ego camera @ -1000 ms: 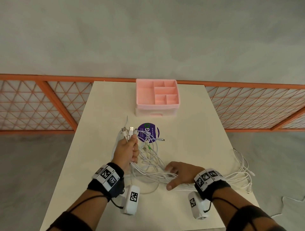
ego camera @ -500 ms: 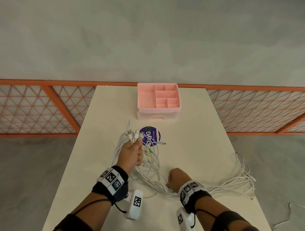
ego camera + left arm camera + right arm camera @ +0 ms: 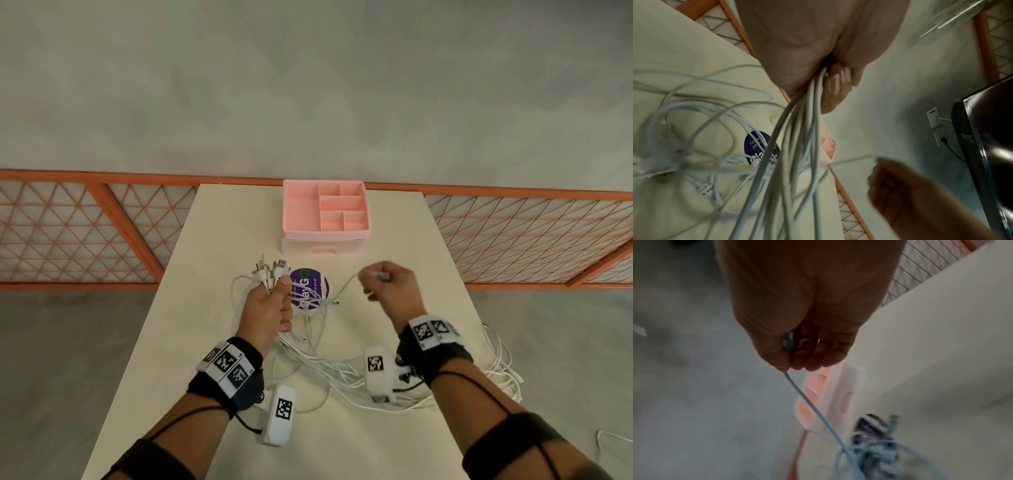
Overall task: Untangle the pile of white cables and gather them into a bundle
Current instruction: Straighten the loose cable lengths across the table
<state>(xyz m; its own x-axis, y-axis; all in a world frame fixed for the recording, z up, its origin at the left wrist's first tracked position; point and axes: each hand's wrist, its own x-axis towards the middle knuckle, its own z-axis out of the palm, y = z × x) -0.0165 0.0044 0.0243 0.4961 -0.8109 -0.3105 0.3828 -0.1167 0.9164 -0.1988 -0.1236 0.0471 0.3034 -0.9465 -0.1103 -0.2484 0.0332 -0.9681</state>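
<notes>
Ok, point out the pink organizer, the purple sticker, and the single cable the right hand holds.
pink organizer [image 3: 299, 214]: head view, floor of its large left compartment.
purple sticker [image 3: 317, 282]: head view, its uncovered upper part.
single cable [image 3: 807, 400]: right wrist view, mid-strand below fingers.

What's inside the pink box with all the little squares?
The pink box on the table shows five open compartments, all looking empty. Its near wall hides the front corners, and the white drawer beneath is closed.

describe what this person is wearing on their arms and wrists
Both arms are bare apart from gear. The left wrist band and right wrist band are black, each topped by a white strip of black-and-white square markers. A white boxy camera unit with one such marker hangs under each: left unit, right unit. Thin black cables run up the forearms to black bands near the elbows.
</notes>
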